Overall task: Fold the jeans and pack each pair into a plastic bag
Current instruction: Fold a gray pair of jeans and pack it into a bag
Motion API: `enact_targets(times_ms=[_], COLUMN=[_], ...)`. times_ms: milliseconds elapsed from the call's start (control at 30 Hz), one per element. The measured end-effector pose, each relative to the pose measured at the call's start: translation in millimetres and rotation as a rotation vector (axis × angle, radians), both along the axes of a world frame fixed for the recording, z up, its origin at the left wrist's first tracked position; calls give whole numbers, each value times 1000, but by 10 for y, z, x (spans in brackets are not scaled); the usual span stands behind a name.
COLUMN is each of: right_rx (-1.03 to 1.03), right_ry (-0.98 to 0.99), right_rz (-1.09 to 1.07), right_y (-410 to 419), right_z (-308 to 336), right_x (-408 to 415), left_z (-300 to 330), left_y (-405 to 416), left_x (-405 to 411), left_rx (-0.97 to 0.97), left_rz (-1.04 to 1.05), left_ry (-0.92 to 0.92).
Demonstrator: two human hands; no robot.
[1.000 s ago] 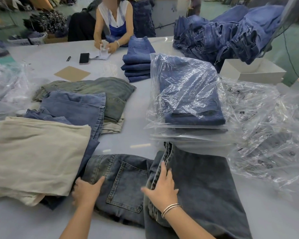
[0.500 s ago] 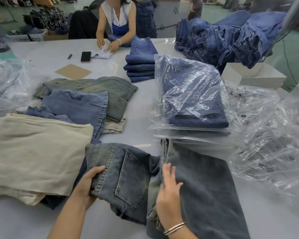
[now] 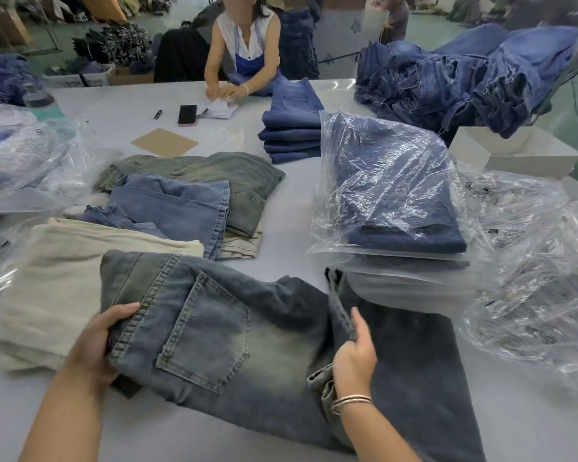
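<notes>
At the near edge of the white table point(image 3: 314, 201) lies a pair of faded grey-blue jeans point(image 3: 234, 331), seat side up, its back pocket stitched in pale thread and the cloth washed lighter around it. The left hand point(image 3: 95, 341) grips the waistband end, thumb on top and fingers curled under, lifting that part off the surface. The right hand point(image 3: 356, 355) pinches the bunched hem edges where the legs are doubled over a darker folded section. Just beyond sits a clear plastic bag point(image 3: 391, 181) holding folded dark blue jeans, resting on a pile of flat bags. Loose crinkled bags spread to the right. Cream, light blue and olive garments lie to the left. Farther back stand a stack of blue jeans point(image 3: 291, 128), a heaped denim pile and a seated person across the table.
</notes>
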State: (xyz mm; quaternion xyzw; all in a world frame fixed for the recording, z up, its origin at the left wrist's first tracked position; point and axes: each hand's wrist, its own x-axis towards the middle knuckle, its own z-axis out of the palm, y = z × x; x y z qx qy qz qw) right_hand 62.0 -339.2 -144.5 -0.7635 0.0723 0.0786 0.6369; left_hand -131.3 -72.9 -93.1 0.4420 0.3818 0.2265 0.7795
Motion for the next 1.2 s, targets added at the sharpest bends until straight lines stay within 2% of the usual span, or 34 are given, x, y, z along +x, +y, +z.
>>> enact_targets(times_ms=[67, 133, 200, 267, 300, 333, 400, 467, 567, 633, 700, 733, 800, 833, 867, 933, 967, 1033, 1100, 1167, 1200], right_rx=[43, 11, -210, -550, -693, -767, -806, -952, -1135, -1085, -849, -633, -89, 118, 235, 298, 344, 411, 356, 221, 149], right_ry=[-74, -165, -198, -125, -107, -115, -175, -210, -188, -139, 23, 143, 419, 486, 504, 527, 564, 634, 678, 683, 667], right_rz=[28, 310, 797, 1286, 1414, 1443, 1274, 1112, 1177, 1266, 1283, 1217, 908, 760, 634, 470, 409, 282, 207, 213, 255], right_y=[-72, -46, 45, 114, 125, 126, 99, 59, 97, 175, 251, 254, 175, 60, -77, -395, -555, -907, -1292, -1579, -1638], right_z=[54, 32, -101, -329, -438, -523, -646, -716, -767, -724, -619, -557, -447, -418, -399, -442, -485, -596, -660, -604, -562], right_x=[85, -2, -190, -300, -307, -306, -303, -274, -124, 68, 245, 303, 402, 460, 529, 670, 743, 904, 1049, 1126, 1129], left_z=[-58, -157, -196, -197, -191, -189, -128, -14, 263, 477, 657, 713, 724, 666, 572, 289, 118, -246, -638, -922, -1023], left_y=[171, 280, 274, 230, 210, 200, 170, 97, -114, -296, -512, -647, -998, -1198, -1390, -1669, -1734, -1663, -1500, -1398, -1381], left_x=[-107, -142, -111, -72, -54, -45, -44, -18, 128, 281, 488, 621, 917, 1062, 1190, 1370, 1418, 1419, 1329, 1197, 1148], left_rx=[161, 238, 147, 73, 67, 77, 98, 120, 209, 247, 220, 198, 210, 231, 240, 196, 174, 283, 468, 509, 485], left_rz=[9, -92, -210, -221, -218, -217, -235, -283, -349, -334, -331, -366, -523, -617, -714, -841, -811, -570, -352, -312, -319], left_ry=[218, 435, 540, 564, 563, 563, 552, 510, 388, 250, 85, 9, -59, -41, -8, 2, -4, 121, 414, 675, 741])
